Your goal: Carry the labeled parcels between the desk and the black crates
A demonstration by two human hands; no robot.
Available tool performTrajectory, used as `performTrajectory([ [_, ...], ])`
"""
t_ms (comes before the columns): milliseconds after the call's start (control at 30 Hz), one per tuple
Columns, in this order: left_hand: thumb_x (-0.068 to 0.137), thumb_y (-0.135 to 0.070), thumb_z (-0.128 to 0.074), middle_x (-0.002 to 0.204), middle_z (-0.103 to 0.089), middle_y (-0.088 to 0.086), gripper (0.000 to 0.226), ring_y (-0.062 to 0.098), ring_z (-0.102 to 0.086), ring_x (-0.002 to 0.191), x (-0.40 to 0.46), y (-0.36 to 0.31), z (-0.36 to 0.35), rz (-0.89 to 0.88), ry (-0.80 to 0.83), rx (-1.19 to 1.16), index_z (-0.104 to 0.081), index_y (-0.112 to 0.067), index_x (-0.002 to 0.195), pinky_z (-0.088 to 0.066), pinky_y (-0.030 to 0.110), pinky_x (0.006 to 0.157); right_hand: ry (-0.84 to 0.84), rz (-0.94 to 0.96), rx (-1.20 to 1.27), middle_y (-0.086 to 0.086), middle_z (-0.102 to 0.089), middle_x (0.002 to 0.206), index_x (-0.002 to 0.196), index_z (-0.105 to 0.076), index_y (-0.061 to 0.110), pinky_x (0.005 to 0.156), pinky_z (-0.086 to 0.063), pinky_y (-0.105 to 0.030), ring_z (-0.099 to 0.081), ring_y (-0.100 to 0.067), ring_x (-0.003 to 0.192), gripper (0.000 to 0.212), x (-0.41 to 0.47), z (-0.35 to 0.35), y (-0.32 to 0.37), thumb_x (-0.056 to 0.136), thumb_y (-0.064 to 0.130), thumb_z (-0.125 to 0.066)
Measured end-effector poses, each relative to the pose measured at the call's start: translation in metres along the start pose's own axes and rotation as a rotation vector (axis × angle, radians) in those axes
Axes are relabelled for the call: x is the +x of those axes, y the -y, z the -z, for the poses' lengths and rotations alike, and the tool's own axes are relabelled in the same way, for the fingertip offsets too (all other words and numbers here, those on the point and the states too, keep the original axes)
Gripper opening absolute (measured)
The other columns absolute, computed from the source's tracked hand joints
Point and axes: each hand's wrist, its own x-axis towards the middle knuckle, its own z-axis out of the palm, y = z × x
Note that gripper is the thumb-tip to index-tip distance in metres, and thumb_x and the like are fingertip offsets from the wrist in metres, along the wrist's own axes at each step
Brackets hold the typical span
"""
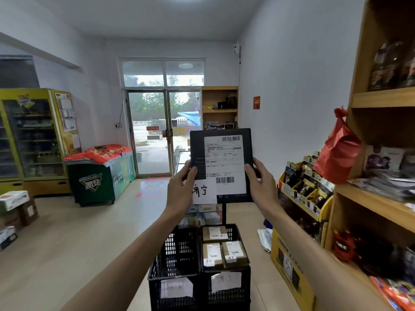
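I hold a flat black parcel (221,164) upright at chest height, its white shipping label and a handwritten white slip facing me. My left hand (180,189) grips its lower left edge, thumb on the front. On the lower right edge, my right hand (261,182) grips it the same way. Below, on the floor, stand two black crates side by side. The left crate (175,265) looks bare inside. Three brown labeled parcels (224,249) lie in the right crate (226,286). Each crate carries a white paper tag on its front.
Wooden shelves (381,99) with goods and a hanging red bag (336,151) run along the right. A yellow snack display (301,198) stands beside the crates. A chest freezer (98,173) and a drinks fridge (33,135) line the left wall. Glass doors (161,133) are ahead. Cartons (15,209) sit at far left.
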Motion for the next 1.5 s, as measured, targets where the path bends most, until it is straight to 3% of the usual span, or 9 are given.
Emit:
performTrajectory([
  [100, 0.085, -0.071, -0.053, 0.142, -0.061, -0.005, 0.076, 0.016, -0.057, 0.132, 0.02, 0.023, -0.008, 0.02, -0.011, -0.009, -0.054, -0.027, 0.146, -0.048, 0.048, 0.11, 0.008, -0.01, 0.001, 0.01, -0.062, 0.122, 0.145, -0.049, 0.015, 0.074, -0.047, -0.003, -0.055, 0.022, 0.097, 0.039, 0.019, -0.006, -0.021, 0.106, 0.021, -0.046],
  [267, 0.087, -0.07, -0.052, 0.14, -0.063, -0.005, 0.073, 0.016, -0.061, 0.127, 0.058, 0.06, -0.018, 0.024, -0.013, -0.021, -0.055, -0.027, 0.146, -0.051, 0.048, 0.106, 0.006, -0.036, -0.008, 0.008, -0.062, 0.12, 0.144, -0.05, 0.013, 0.072, -0.048, -0.004, -0.058, 0.019, 0.096, 0.039, 0.056, -0.021, -0.058, 0.106, 0.02, -0.047],
  [533, 0.107, -0.028, -0.05, 0.129, -0.069, -0.005, 0.037, 0.015, -0.063, 0.122, 0.136, 0.104, -0.022, 0.04, -0.02, -0.092, -0.06, -0.018, 0.141, -0.051, 0.046, 0.106, -0.027, -0.052, -0.039, 0.009, -0.064, 0.117, 0.14, -0.052, 0.016, 0.072, -0.048, -0.006, -0.059, 0.014, 0.092, 0.036, 0.133, -0.063, -0.105, 0.105, 0.023, -0.048],
  [700, 0.107, -0.026, -0.049, 0.124, -0.071, -0.003, 0.035, 0.018, -0.067, 0.116, 0.203, 0.141, -0.02, 0.039, -0.018, -0.118, -0.062, -0.019, 0.139, -0.054, 0.048, 0.102, -0.018, -0.052, -0.053, 0.013, -0.064, 0.113, 0.14, -0.052, 0.016, 0.073, -0.05, -0.007, -0.061, 0.017, 0.093, 0.036, 0.191, -0.097, -0.137, 0.105, 0.021, -0.048],
  [900, 0.107, -0.022, -0.05, 0.117, -0.072, 0.001, 0.028, 0.019, -0.069, 0.11, 0.261, 0.19, -0.03, 0.03, 0.001, -0.146, -0.064, -0.043, 0.119, -0.056, 0.045, 0.099, -0.039, -0.052, -0.089, 0.008, -0.064, 0.114, 0.141, -0.051, 0.014, 0.072, -0.051, -0.008, -0.061, 0.018, 0.089, 0.036, 0.239, -0.121, -0.181, 0.105, 0.019, -0.048],
  [1133, 0.107, -0.021, -0.05, 0.12, -0.072, -0.003, 0.035, 0.004, -0.067, 0.107, 0.308, 0.24, -0.042, 0.052, 0.009, -0.14, -0.062, -0.013, 0.139, -0.057, 0.024, 0.093, -0.046, -0.072, -0.106, 0.01, -0.065, 0.113, 0.139, -0.054, 0.014, 0.074, -0.052, -0.009, -0.062, 0.007, 0.096, 0.035, 0.281, -0.14, -0.234, 0.105, 0.022, -0.049],
  [1233, 0.107, -0.022, -0.05, 0.119, -0.071, -0.008, 0.034, 0.001, -0.067, 0.107, 0.324, 0.261, -0.049, 0.061, 0.008, -0.132, -0.062, -0.015, 0.139, -0.056, 0.022, 0.092, -0.039, -0.091, -0.103, 0.001, -0.065, 0.124, 0.143, -0.052, 0.014, 0.077, -0.053, -0.01, -0.062, -0.001, 0.103, 0.04, 0.299, -0.146, -0.258, 0.105, 0.025, -0.05],
  [1367, 0.107, -0.029, -0.051, 0.124, -0.072, -0.002, 0.037, 0.014, -0.068, 0.115, 0.352, 0.292, -0.062, 0.099, 0.004, -0.105, -0.061, -0.016, 0.14, -0.057, 0.039, 0.098, -0.021, -0.116, -0.096, -0.003, -0.065, 0.124, 0.145, -0.049, 0.012, 0.069, -0.049, -0.007, -0.062, 0.012, 0.09, 0.042, 0.331, -0.152, -0.292, 0.105, 0.025, -0.05],
  [1500, 0.107, -0.024, -0.049, 0.111, -0.073, -0.006, 0.025, 0.012, -0.071, 0.103, 0.387, 0.309, -0.084, 0.096, -0.015, -0.112, -0.065, -0.029, 0.125, -0.06, 0.03, 0.084, -0.022, -0.114, -0.084, -0.002, -0.065, 0.126, 0.144, -0.05, 0.013, 0.072, -0.051, -0.009, -0.061, 0.006, 0.097, 0.042, 0.369, -0.153, -0.327, 0.104, 0.028, -0.05],
])
